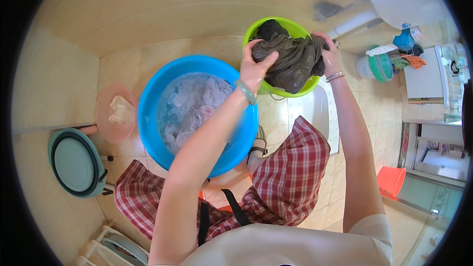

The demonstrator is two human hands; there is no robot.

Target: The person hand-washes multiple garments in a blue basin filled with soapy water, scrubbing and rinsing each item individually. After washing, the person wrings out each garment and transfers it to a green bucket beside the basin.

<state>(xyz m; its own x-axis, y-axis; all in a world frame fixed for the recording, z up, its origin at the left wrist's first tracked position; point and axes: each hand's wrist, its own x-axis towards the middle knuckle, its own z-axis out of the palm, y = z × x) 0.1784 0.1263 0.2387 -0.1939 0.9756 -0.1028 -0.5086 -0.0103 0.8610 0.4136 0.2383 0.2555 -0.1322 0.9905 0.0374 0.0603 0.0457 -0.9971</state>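
Note:
A bundle of dark, wet-looking cloth (293, 61) sits bunched at the top of a lime-green bucket (310, 87). On its left side my left hand (256, 66) grips the fabric, thumb on top, a pale green bangle round the wrist. My right hand (329, 54) holds the cloth's right end near the bucket's rim; some fingers are hidden behind the fabric. Below my left forearm stands a large blue basin (148, 118) of soapy water. Pale garments (197, 106) lie soaking in it, partly covered by my forearm.
A pink see-through basin (106, 123) with a white cloth is at the left, near a folding grey-green basin (76, 162). Beside the green bucket lies a white squat toilet (320, 106). At the right are a teal-and-white bucket (379, 66) and a red bucket (391, 181).

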